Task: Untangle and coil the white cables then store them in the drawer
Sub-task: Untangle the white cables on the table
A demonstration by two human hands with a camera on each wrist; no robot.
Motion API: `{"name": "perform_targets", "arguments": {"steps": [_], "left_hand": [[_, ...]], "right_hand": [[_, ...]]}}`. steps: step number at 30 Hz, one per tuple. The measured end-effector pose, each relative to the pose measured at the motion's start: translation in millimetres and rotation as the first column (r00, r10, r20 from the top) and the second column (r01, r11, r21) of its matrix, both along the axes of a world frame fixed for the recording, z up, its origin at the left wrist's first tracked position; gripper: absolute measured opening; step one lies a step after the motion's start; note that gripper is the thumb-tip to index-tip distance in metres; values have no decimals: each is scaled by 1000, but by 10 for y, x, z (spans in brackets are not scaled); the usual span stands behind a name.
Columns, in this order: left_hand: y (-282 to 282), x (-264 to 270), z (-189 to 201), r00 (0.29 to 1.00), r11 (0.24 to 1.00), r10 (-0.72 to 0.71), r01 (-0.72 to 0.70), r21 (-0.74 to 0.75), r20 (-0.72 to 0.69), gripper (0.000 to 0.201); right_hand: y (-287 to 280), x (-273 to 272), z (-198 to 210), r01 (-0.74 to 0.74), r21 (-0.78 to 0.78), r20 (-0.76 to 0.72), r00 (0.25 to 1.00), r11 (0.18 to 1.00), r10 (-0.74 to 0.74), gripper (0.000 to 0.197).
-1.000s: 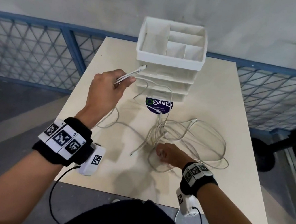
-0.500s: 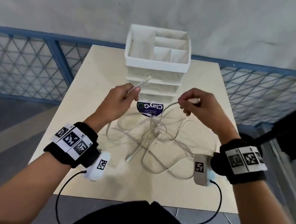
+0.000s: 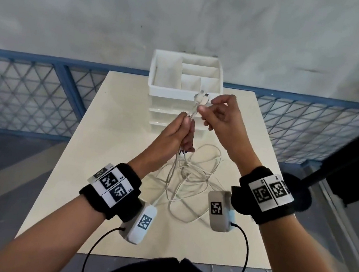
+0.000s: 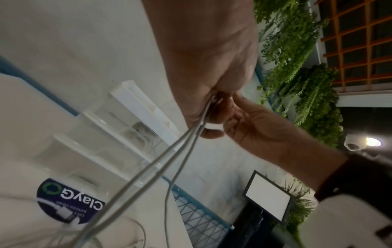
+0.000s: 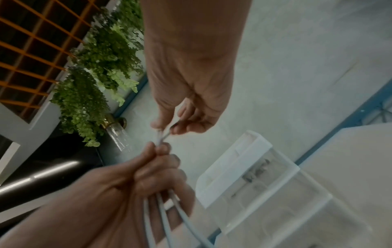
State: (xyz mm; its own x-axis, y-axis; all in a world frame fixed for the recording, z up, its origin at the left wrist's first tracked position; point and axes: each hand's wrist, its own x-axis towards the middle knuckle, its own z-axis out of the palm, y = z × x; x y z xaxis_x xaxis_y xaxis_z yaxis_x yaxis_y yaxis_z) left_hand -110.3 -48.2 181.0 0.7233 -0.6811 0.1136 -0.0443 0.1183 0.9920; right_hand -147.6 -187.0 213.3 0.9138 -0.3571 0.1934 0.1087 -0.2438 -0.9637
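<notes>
White cables (image 3: 187,179) lie tangled on the beige table (image 3: 111,149), with strands rising to my hands. My left hand (image 3: 180,131) grips a bunch of strands (image 4: 169,156) in its fist above the table. Two plug ends (image 3: 201,97) stick up beyond it. My right hand (image 3: 214,113) pinches those ends (image 5: 162,135) between thumb and forefinger, just above the left fist (image 5: 157,169). The white drawer unit (image 3: 184,90) stands right behind the hands, its clear drawers (image 4: 101,134) pushed in.
An open divided tray (image 3: 166,75) tops the drawer unit. A dark round sticker (image 4: 67,201) lies on the table in front of the drawers. A blue mesh fence (image 3: 28,94) runs behind the table, with a grey wall beyond. A black stand (image 3: 305,192) is at the right.
My right hand lifted a cable end from the pile and carried it over to the left hand. Both ends now meet side by side above the left fist.
</notes>
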Motion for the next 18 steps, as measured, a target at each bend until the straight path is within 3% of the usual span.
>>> {"name": "perform_targets", "arguments": {"steps": [1,3,5,7,10,14,16,18], "left_hand": [[20,13,18,1000,1000,2,-3,-27,-25,31],[39,65,98,999,996,16,-20,-92,-48,30],[57,145,214,998,991,51,-54,-123,-32,28],[118,243,323,996,986,87,-87,-142,-7,25],[340,417,416,979,972,200,-195,-129,28,25],[716,616,414,919,929,368,-368,-24,141,23],[791,628,335,905,922,352,-379,82,238,24],[713,542,207,906,919,230,-323,227,356,24]], "right_hand": [[32,1,-46,-6,29,-29,1000,1000,7,27],[127,5,-186,-205,178,-123,966,962,228,42],[282,-25,-337,-453,303,-185,835,838,518,59],[373,-74,-480,-566,209,-290,743,798,603,54],[131,-155,-711,-589,-21,-427,736,808,525,43],[-493,-310,-1096,-465,-263,-616,755,845,224,48],[-652,-364,-1132,-398,-346,-612,782,850,117,48],[-618,-330,-1001,-384,-396,-571,815,834,104,48]]}}
